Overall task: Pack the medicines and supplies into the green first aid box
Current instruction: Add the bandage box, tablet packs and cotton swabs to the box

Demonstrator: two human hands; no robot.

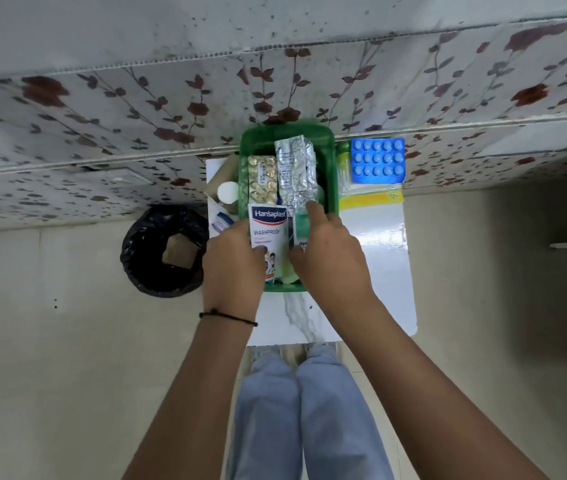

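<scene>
The green first aid box (pixel 330 168) stands on a small white table (pixel 379 258). Inside it lie a gold blister strip (pixel 262 181) and silver foil strips (pixel 295 168). My left hand (pixel 231 268) grips a white Hansaplast plaster box (pixel 270 230) at the box's near left. My right hand (pixel 327 261) holds a small green and white carton (pixel 302 226) beside it, with the index finger pressed against the foil strips. A blue blister pack of tablets (pixel 377 160) lies outside the box on the right, on top of a yellow packet (pixel 372 199).
Left of the box are a white-capped bottle (pixel 227 192), a brown item (pixel 221 174) and a small tube (pixel 221 221). A green-capped container (pixel 344 161) stands between box and blue pack. A bin with a black bag (pixel 162 251) sits on the floor at left. A floral wall rises behind.
</scene>
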